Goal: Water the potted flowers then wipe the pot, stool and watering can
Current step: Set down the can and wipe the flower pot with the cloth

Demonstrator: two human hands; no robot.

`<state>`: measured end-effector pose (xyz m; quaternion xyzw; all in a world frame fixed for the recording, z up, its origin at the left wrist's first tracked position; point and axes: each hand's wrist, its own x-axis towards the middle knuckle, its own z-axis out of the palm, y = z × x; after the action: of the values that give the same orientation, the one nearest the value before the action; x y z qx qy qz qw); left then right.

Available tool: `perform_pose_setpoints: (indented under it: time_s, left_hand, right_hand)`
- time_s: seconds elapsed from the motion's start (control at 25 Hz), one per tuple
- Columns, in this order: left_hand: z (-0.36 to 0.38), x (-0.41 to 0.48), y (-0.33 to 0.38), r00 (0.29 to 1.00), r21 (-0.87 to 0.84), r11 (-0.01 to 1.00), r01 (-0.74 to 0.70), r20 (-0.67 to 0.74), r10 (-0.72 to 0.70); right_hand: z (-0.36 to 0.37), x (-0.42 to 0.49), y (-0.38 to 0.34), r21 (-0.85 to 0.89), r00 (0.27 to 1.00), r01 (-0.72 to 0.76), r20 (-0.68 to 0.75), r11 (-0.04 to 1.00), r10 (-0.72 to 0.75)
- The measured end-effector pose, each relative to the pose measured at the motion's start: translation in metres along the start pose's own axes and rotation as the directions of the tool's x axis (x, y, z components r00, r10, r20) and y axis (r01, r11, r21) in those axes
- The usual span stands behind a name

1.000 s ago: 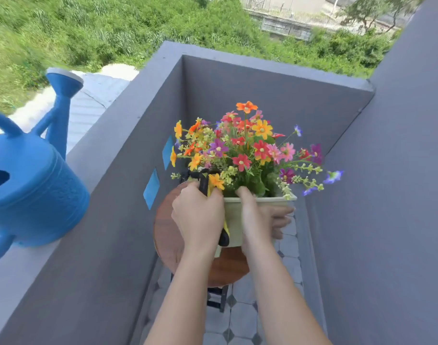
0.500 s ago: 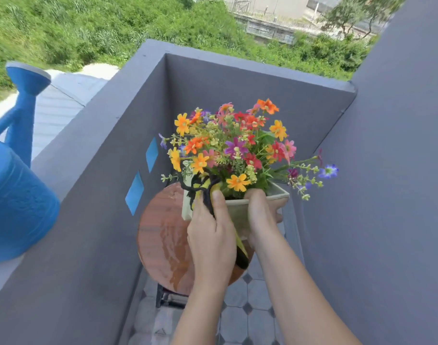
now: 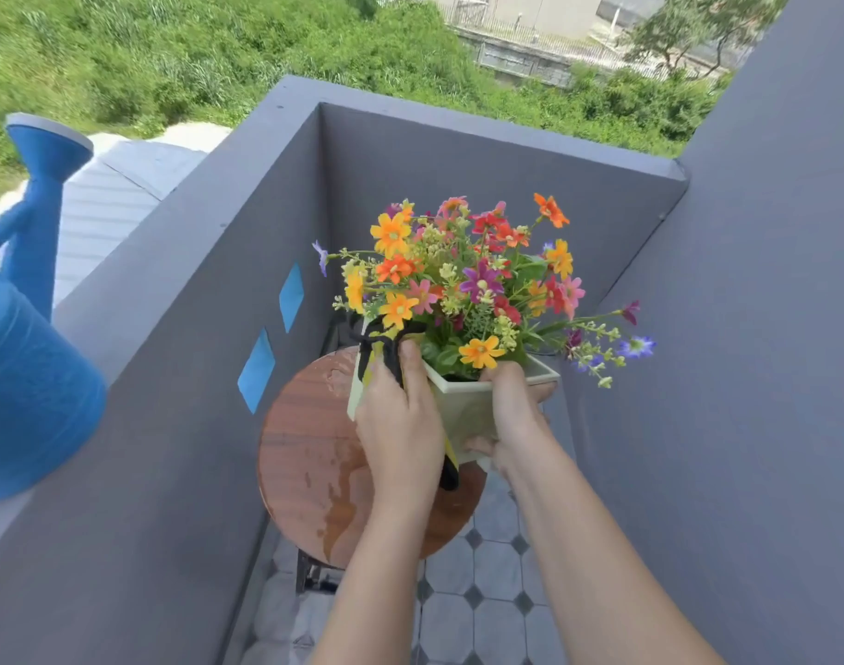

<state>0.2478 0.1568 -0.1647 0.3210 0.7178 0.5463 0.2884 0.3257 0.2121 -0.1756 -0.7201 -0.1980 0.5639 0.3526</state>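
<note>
A square cream pot (image 3: 463,405) full of colourful flowers (image 3: 468,280) is held up over a round brown wooden stool (image 3: 309,453) whose top is wet. My left hand (image 3: 398,419) presses a yellow and black cloth (image 3: 377,350) against the pot's left side. My right hand (image 3: 511,415) grips the pot's right side, fingers wrapped around the wall. A blue watering can (image 3: 22,357) stands on the grey ledge at the far left, its spout pointing up.
Grey balcony walls (image 3: 218,328) close in on the left, back and right. Two blue tape patches (image 3: 290,295) are stuck on the left wall. The floor (image 3: 487,611) has grey octagonal tiles. Green bushes lie beyond the wall.
The pot has been turned and lifted toward the right, off the stool's middle, showing more of the wet stool top. My left hand moved up along the pot's side with the cloth.
</note>
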Motion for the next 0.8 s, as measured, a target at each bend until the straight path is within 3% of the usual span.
perform_pose_setpoints:
  time_s: [0.16, 0.32, 0.6, 0.8]
  left_hand:
    - [0.004, 0.034, -0.023, 0.974, 0.070, 0.971, 0.228, -0.011, -0.228]
    - [-0.005, 0.008, -0.042, 0.917, 0.117, 0.911, 0.395, 0.015, -0.399]
    - [-0.001, 0.005, -0.004, 0.972, 0.037, 0.974, 0.224, -0.076, -0.221]
    - [-0.003, 0.014, -0.041, 0.894, 0.104, 0.889, 0.447, -0.079, -0.440]
  right_hand:
    - [-0.001, 0.003, 0.004, 0.033, 0.999, -0.025, 0.030, 0.999, 0.024]
    - [-0.002, -0.001, 0.000, 0.032, 0.998, -0.034, 0.050, 0.999, 0.032]
    - [-0.001, 0.002, 0.003, -0.021, 1.000, -0.019, -0.001, 1.000, 0.019]
    - [-0.004, 0.005, 0.005, 0.039, 0.999, -0.042, 0.012, 0.998, 0.042]
